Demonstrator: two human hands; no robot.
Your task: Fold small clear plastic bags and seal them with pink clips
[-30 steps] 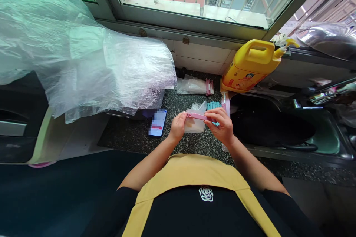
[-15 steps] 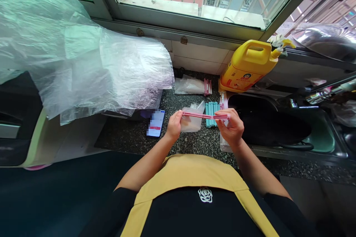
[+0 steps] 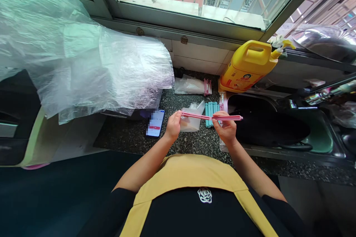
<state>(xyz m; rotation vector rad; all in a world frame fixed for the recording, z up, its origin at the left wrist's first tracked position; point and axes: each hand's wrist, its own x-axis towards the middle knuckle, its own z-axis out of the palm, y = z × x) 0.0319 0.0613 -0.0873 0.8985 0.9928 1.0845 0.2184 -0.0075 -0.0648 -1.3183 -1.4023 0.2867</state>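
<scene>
A long pink bag sealing clip (image 3: 196,116) stretches sideways between my hands, over the counter. My left hand (image 3: 174,124) pinches its left end. Near the middle, the fingers of my right hand (image 3: 226,129) close around the clip, and its other arm sticks out to the right past them. A translucent plastic bag (image 3: 191,126) is right behind and below the left part; whether the clip touches it I cannot tell. Several teal sealing clips (image 3: 211,109) lie in a row just beyond my right hand, with a pink one partly hidden beside them.
At the back lies a clear packet (image 3: 189,85) with several pink clips (image 3: 207,87). A phone (image 3: 155,123) rests left of my left hand. A yellow jug (image 3: 246,68) stands by the sink, where a black pan (image 3: 267,126) sits. Plastic sheeting (image 3: 111,66) covers something on the left.
My right hand has shifted slightly left along the clip. The clip's right arm has swung outward, from pointing into the hand to lying nearly in line with the left part.
</scene>
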